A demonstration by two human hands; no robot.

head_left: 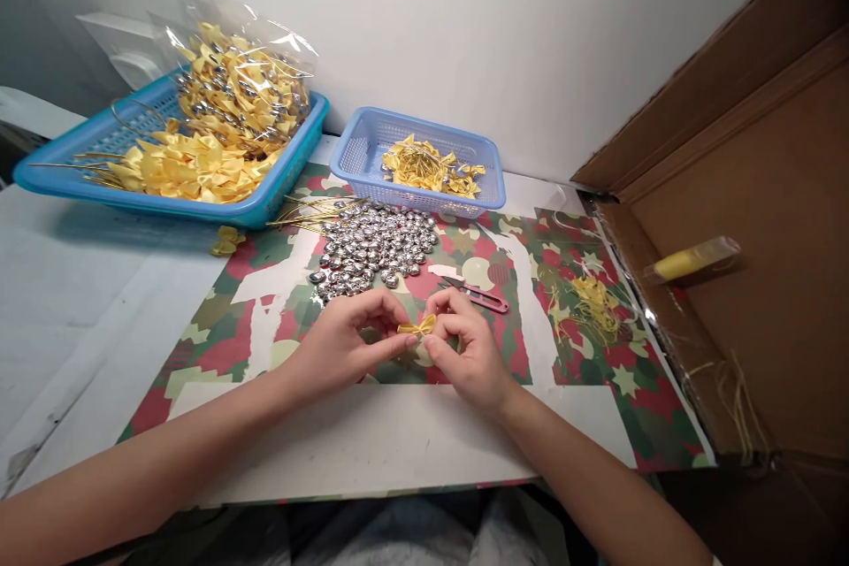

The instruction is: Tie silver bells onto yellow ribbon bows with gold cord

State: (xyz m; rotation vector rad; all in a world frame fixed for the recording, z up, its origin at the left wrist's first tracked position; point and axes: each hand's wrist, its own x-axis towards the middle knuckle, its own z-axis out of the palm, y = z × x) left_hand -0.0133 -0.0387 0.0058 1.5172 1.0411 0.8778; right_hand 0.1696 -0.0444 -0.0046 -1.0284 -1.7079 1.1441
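Observation:
Between my two hands is a small yellow ribbon bow [417,327], held just above the table's near part. My left hand [362,332] pinches its left end between thumb and fingers. On the other side, my right hand [464,345] grips the right end, fingers curled. Just beyond them lies a pile of shiny silver bell-like beads [371,248]. A pair of red-handled thread snips [478,294] rests behind my right hand. Some gold ties [311,217] stick out from the pile's left side.
A large blue basket [318,128] at back left holds yellow bows and a clear bag [245,80] full of them. Another blue basket [497,168] holds more bows. Yellow thread scraps [597,305] lie right, beside a cardboard wall [749,168]. One loose bow [227,240] sits left.

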